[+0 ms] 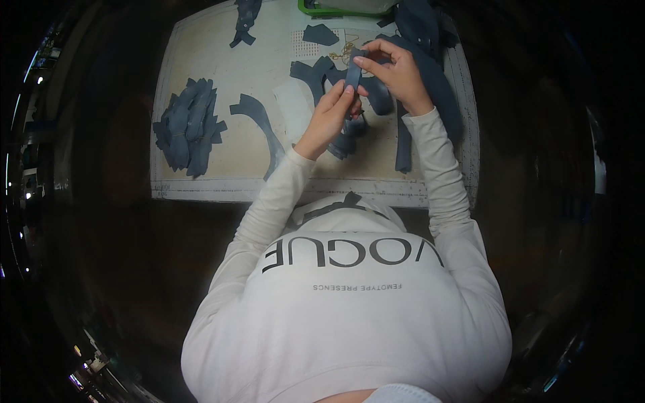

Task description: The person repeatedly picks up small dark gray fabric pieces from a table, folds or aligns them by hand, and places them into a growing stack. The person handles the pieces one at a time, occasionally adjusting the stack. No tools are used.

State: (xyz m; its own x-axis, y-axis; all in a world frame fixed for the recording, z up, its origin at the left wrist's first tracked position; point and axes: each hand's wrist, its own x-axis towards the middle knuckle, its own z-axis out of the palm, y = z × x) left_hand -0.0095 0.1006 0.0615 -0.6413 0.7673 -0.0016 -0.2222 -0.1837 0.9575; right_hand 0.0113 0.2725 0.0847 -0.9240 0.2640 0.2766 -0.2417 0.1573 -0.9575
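Note:
A narrow blue-grey fabric strip (353, 74) is pinched between my two hands above the table. My left hand (330, 113) is closed on its lower end, thumb on top. At the upper end, the thumb and fingers of my right hand (398, 72) grip it. Beneath my hands lie more cut fabric pieces (310, 75) of the same colour, partly hidden by them. A curved fabric piece (261, 126) rests to the left of my left hand, near a white sheet (291, 107). Another fabric strip (403, 149) hangs down below my right wrist.
A stack of fabric pieces (188, 129) sits at the table's left. Further pieces (246, 21) lie at the far edge, near a green-rimmed container (322, 11). A sheet with small red marks (304, 46) carries a small fabric piece (320, 34). Dark fabric (443, 91) covers the right side.

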